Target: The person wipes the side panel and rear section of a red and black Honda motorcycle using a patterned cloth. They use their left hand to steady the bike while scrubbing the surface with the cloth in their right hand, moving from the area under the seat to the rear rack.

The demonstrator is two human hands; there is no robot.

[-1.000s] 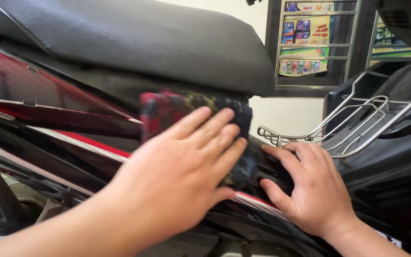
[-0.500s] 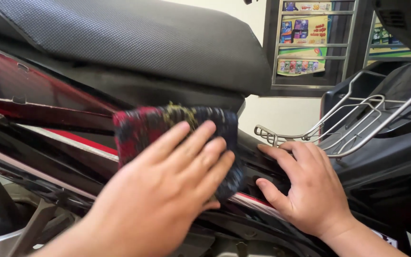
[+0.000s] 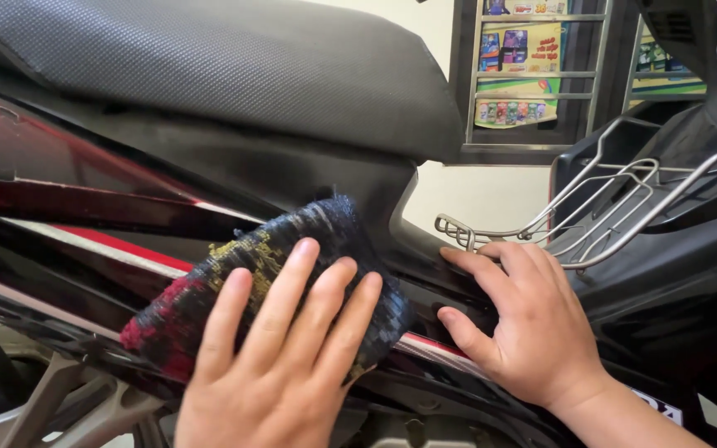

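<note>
The cloth (image 3: 267, 290) — a dark knitted rag flecked with red and yellow — lies pressed flat against the motorcycle's side panel (image 3: 85, 224) just below the seat (image 3: 209, 75), having slid lower and leftward from half a second ago, so the wiping stroke is moving along the bodywork. The left hand (image 3: 280, 365) bears on it with fingers spread apart, while the right hand (image 3: 533, 332) stays braced open-palmed on the black fairing (image 3: 674, 307) beside the wire basket (image 3: 591, 207) — gripping nothing.

Black textured seat (image 3: 209, 75) far, across top left. Wire rack (image 3: 574, 207) right, just beside seat's front end. Barred window (image 3: 533, 75) with colourful posters far right. Silver frame parts (image 3: 51, 406) near left, low.
</note>
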